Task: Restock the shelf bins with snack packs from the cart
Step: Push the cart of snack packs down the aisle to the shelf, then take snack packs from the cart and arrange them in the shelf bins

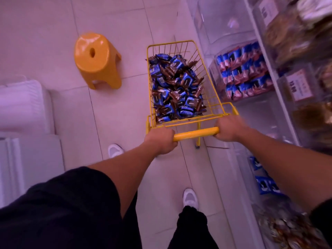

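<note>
Centre of frame: left hand [161, 141] and right hand [229, 129] both wrapped tight round the yellow cart handle [195, 133]; blue-brown snack packs [176, 87] heaped in the cart [206, 62], shelf bins [242, 72] at right.

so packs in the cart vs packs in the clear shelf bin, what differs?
The packs in the cart are blue and brown and lie in a loose, jumbled heap; the packs in the shelf bin are blue and pink and stacked in rough rows. The cart packs sit in an open yellow wire basket, the bin packs behind clear plastic. Both are small blue-marked snack packs.
</note>
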The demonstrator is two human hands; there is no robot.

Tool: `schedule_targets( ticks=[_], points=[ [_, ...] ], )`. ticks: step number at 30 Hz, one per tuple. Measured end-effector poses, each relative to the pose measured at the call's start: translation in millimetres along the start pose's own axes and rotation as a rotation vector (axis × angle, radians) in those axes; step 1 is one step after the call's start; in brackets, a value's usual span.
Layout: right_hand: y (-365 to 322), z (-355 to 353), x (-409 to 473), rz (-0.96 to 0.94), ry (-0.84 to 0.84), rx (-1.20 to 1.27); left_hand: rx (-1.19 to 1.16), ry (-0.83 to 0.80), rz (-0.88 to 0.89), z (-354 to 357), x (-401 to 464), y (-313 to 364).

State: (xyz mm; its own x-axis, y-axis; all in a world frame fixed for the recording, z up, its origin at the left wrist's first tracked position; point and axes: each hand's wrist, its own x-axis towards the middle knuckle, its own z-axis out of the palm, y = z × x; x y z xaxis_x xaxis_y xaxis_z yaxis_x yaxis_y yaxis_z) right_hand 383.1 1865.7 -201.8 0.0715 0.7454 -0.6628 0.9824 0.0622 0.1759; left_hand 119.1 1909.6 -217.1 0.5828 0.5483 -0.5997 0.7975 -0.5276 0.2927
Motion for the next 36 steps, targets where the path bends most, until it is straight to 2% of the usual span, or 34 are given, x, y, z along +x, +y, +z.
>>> schedule_targets(
  ticks=[4,6,8,10,14,16,22,25,28,30,33,36],
  points=[
    [-9.4,-29.7,10.6,0.251,-0.091,0.025,-0.261,-0.237,0.272,-47.4,3.3,-31.1],
    [-20.5,-47.2,7.3,0.399,-0.074,0.009,-0.365,-0.196,0.348,-81.3,-1.1,-61.1],
    [-35.1,-66.9,2.5,0.512,-0.019,0.082,-0.359,-0.100,0.347,-122.8,4.6,-98.3],
    [-57.7,-89.8,2.1,0.499,0.070,0.302,-0.249,-0.061,0.325,-167.9,24.5,-136.0],
    [-122.3,-150.6,40.4,0.364,0.179,0.999,0.047,-0.093,0.261,-254.0,84.5,-180.3],
    [-144.8,-175.5,88.9,0.359,0.192,1.121,0.145,-0.124,0.275,-287.9,117.5,-188.6],
    [-147.8,-226.2,286.8,0.558,0.123,1.180,0.384,-0.225,0.432,-347.1,228.6,-209.0],
    [-145.6,-232.2,342.1,0.619,0.043,1.065,0.458,-0.227,0.521,-367.2,277.0,-209.2],
    [-147.1,-226.7,349.5,0.665,0.030,0.965,0.584,-0.244,0.648,-375.8,311.8,-194.0],
    [-151.8,-220.7,341.2,0.615,-0.034,0.958,0.754,-0.293,0.788,-368.5,329.7,-177.9],
    [-170.0,-209.6,329.3,0.614,-0.131,1.068,1.020,-0.304,1.065,-341.3,355.7,-155.1],
    [-187.1,-206.9,319.1,0.719,-0.218,1.177,1.196,-0.410,1.361,-312.2,389.3,-151.3]
  ],
)
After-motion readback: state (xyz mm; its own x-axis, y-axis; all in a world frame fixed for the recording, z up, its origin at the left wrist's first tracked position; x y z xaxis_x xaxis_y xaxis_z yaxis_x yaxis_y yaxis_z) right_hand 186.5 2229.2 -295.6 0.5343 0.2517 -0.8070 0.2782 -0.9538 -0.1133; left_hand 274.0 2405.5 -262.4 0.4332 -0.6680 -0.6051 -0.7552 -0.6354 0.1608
